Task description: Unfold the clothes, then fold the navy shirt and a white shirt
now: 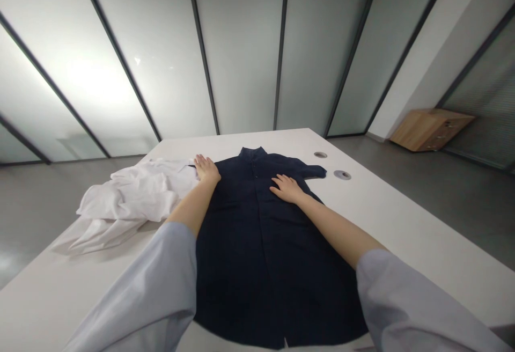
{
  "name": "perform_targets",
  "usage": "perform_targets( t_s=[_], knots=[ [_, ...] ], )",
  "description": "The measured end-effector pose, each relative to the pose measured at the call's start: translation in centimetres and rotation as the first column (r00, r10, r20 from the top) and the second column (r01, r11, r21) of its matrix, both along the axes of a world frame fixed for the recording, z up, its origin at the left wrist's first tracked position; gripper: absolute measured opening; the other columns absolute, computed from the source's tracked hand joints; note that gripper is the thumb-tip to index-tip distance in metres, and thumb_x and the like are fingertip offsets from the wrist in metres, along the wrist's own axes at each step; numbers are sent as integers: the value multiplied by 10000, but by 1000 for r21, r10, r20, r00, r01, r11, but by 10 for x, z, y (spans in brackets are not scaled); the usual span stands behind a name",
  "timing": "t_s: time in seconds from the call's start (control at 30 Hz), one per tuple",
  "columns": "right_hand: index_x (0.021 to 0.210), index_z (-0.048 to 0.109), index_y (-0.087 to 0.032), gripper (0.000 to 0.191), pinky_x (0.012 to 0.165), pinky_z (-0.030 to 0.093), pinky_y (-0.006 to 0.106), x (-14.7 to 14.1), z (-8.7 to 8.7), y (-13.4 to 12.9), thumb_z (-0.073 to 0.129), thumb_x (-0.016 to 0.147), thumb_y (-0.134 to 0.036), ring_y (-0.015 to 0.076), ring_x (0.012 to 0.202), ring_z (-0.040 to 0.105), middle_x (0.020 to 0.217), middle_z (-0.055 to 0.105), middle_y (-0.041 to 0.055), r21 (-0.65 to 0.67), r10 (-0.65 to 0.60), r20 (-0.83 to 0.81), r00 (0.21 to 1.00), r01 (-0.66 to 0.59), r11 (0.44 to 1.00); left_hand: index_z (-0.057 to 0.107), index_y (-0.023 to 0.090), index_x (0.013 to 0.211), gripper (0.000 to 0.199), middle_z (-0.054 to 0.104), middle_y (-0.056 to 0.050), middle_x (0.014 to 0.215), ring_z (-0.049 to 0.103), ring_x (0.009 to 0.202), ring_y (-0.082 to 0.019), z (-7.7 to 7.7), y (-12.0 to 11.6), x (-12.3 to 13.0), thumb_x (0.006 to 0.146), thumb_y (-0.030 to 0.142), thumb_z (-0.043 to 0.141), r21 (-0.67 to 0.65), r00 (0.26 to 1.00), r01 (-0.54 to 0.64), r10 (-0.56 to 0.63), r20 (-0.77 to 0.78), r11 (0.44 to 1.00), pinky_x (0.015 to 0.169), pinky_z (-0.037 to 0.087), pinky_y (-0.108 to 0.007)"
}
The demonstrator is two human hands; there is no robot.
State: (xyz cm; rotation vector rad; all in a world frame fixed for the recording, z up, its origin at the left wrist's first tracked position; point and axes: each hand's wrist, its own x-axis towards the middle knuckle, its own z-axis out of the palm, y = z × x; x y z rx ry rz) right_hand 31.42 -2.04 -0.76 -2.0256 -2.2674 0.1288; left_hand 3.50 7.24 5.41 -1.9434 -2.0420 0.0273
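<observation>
A dark navy shirt [257, 255] lies spread out front side up, its collar at the far end and its hem towards me. My left hand [206, 169] rests open near the shirt's left sleeve, fingers stretched out and pointing away from me. It partly hides that sleeve, beside the white cloth. On the right part of the shirt's chest, my right hand [286, 188] lies flat with its fingers spread. Neither hand grips anything that I can see. The right sleeve of the shirt reaches out towards a round hole in the table.
Crumpled white cloth [132, 193] lies to the left on the white table [406, 234]. Two round cable holes, one a grommet [342, 175], are at the right. A wooden cabinet [430, 128] stands on the floor beyond, near frosted glass panels [241, 46].
</observation>
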Motion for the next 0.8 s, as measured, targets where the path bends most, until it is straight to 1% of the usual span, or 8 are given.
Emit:
perform_targets(
  t_s=[0.1,0.2,0.3,0.4,0.5,0.57,0.67,0.8],
  knots=[
    [1486,364,-227,651,1143,165,505,-4,3,-2,300,936,-569,335,1442,194,1580,249,109,-11,-55,11,998,56,998,366,46,1447,683,249,-224,1556,141,1462,-331,-4,-11,13,851,350,502,-4,956,293,-293,-26,956,1172,42,-470],
    [1491,356,-248,678,1144,104,544,-7,5,-5,290,926,-617,366,1453,121,1599,185,112,-15,-89,32,996,89,996,441,148,1409,648,370,-154,1518,269,1425,-294,-22,-33,39,884,525,401,-88,869,494,-489,71,865,1157,173,-443],
    [1507,317,-264,718,1142,95,557,-7,5,-11,272,913,-665,370,1452,128,1596,196,108,-43,-94,30,995,95,994,377,190,1459,753,325,-140,1545,276,1420,-323,-43,-50,54,886,663,252,-204,874,478,-439,208,854,1123,247,-494],
    [1506,320,-246,744,1146,156,505,2,5,-14,303,901,-679,337,1446,183,1582,244,106,-71,-42,18,999,44,997,288,229,1506,787,225,-110,1589,205,1448,-334,-55,-55,51,885,697,163,-243,882,454,-393,261,857,1132,205,-535],
    [1427,454,-198,635,1121,253,431,20,9,-11,321,937,-580,291,1404,301,1522,368,125,29,-22,-1,1000,22,999,259,237,1517,807,193,-101,1599,184,1454,-332,-57,-55,42,876,717,158,-247,878,463,-403,257,851,1139,190,-531],
    [1350,532,-179,550,1082,310,431,34,14,-5,319,955,-499,291,1338,395,1454,456,139,127,-123,-32,992,126,984,253,234,1520,808,187,-101,1600,182,1455,-329,-56,-55,39,878,717,159,-245,876,468,-411,251,849,1140,189,-525],
    [1318,544,-153,517,1024,355,481,56,21,7,328,951,-446,332,1252,466,1381,510,168,187,-380,-127,916,399,898,252,229,1521,809,184,-104,1600,176,1457,-330,-56,-57,40,880,714,156,-240,875,468,-408,261,851,1141,185,-525],
    [1308,531,-58,533,983,377,485,94,25,21,348,919,-372,360,1215,482,1330,521,232,211,-630,-281,724,687,695,260,217,1519,811,184,-111,1600,169,1459,-330,-56,-59,41,883,710,154,-233,868,476,-408,284,848,1145,177,-525]
  ],
)
